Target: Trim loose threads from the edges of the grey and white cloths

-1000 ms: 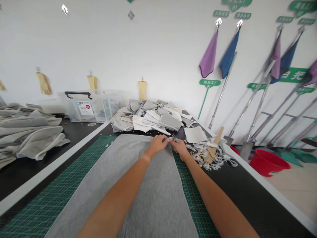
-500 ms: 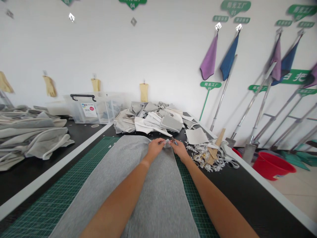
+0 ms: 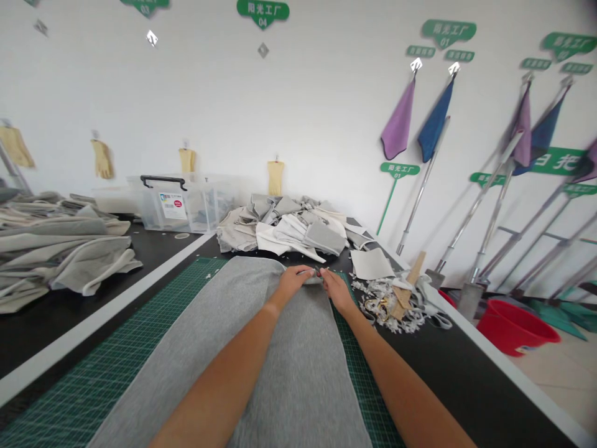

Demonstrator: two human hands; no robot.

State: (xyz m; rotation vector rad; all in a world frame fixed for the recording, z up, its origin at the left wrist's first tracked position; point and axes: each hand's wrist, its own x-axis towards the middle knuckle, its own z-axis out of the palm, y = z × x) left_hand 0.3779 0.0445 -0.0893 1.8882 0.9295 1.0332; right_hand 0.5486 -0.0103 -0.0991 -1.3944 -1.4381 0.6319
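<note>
A long piece of grey fabric (image 3: 298, 373) lies over a green cutting mat (image 3: 153, 339) and runs toward me. My left hand (image 3: 293, 281) is closed on the fabric's far right corner, thumb and fingers pinching the edge. Close beside it, almost touching, my right hand (image 3: 334, 289) is closed at the same corner. A small dark metal tool (image 3: 318, 272) shows between the fingertips, mostly covered by the right hand; its exact kind is hard to make out.
Behind the hands is a heap of grey and white cloth pieces (image 3: 284, 227). Fabric scraps (image 3: 396, 305) with gold-handled scissors (image 3: 383, 305) lie to the right. A clear plastic box (image 3: 196, 208) and stacked fabric (image 3: 69, 249) stand left. A red bucket (image 3: 517, 326) is beyond the table edge.
The view has tilted up slightly. My right hand has drawn closer to my left, and the tool that stuck up from it is now lower and more hidden.
</note>
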